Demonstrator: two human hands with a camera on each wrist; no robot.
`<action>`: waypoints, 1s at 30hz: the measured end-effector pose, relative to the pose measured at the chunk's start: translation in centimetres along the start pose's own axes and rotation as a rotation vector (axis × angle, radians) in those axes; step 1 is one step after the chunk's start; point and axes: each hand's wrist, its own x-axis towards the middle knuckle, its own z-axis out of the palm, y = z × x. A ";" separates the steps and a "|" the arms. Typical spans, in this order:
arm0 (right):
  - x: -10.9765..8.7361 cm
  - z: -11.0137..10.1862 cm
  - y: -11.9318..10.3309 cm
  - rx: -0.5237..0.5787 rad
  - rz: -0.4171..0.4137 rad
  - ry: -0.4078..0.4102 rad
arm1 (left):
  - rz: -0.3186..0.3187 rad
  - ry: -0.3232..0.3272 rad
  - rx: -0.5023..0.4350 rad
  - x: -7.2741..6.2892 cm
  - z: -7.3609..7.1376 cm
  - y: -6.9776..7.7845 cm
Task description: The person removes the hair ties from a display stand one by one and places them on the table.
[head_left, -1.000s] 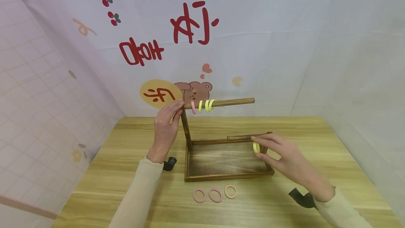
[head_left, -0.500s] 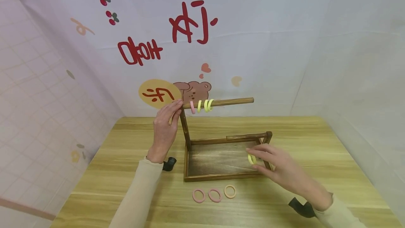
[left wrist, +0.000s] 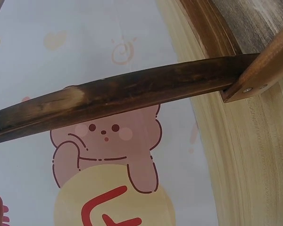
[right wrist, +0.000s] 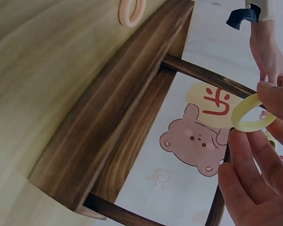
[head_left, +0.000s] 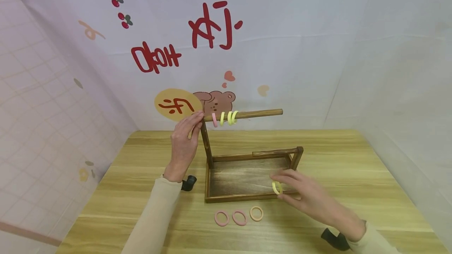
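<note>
My left hand (head_left: 185, 138) holds the top corner of a dark wooden stand (head_left: 207, 144), where the left post meets the long upper bar (head_left: 259, 113). One pink ring (head_left: 214, 120) and several yellow rings (head_left: 222, 118) hang on that bar, toward its left end. Between thumb and fingertips, my right hand (head_left: 306, 196) pinches another yellow ring (right wrist: 254, 126), held over the front right part of the stand's tray base (head_left: 243, 198). In the left wrist view the post (left wrist: 132, 89) crosses the picture, and only a fingertip shows at the lower left.
A shorter, lower bar (head_left: 272, 153) juts left from the right post. In front of the tray, two pink rings (head_left: 221, 225) and a pale orange ring (head_left: 256, 220) lie on the wood-grain table (head_left: 148, 207). A printed cloth backdrop (head_left: 300, 50) rises behind.
My right hand has moved down and left with the yellow ring, from beside the lower bar and right post toward the tray's front. The left hand stays at the stand's corner.
</note>
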 end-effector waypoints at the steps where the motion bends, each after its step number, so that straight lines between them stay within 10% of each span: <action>1: -0.1 0.1 0.0 -0.015 -0.007 0.000 | 0.000 0.000 -0.001 0.0 0.0 -0.1; 30: -1.5 3.3 0.0 -0.056 -0.091 -0.073 | 0.015 -0.009 -0.008 0.1 -0.1 0.0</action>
